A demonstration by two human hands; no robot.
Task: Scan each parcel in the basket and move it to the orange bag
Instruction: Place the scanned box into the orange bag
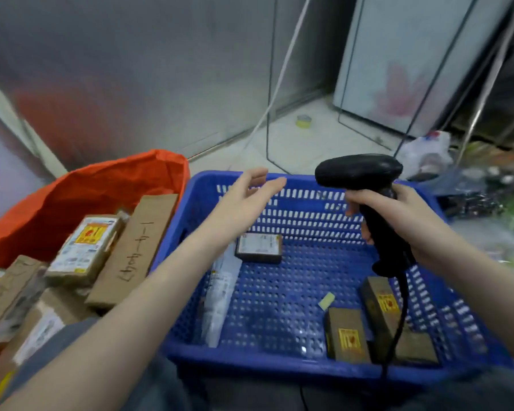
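Note:
A blue perforated basket (279, 363) sits in front of me. Inside it lie a small brown parcel (259, 248) near the back, a white plastic mailer (220, 295) along the left wall, and brown boxes with yellow labels (349, 336) at the front right. My left hand (250, 194) hovers empty above the basket's back left, fingers straight. My right hand (398, 215) grips a black barcode scanner (365, 179) over the basket's right side, its cable trailing down. The orange bag (101, 185) stands to the left, holding several brown parcels (85, 250).
A small yellow slip (327, 301) lies on the basket floor. Behind the basket are a grey wall, a glass panel frame (269, 84), a roll of tape (303, 121) on the floor, and plastic bags and clutter (428, 152) at the right.

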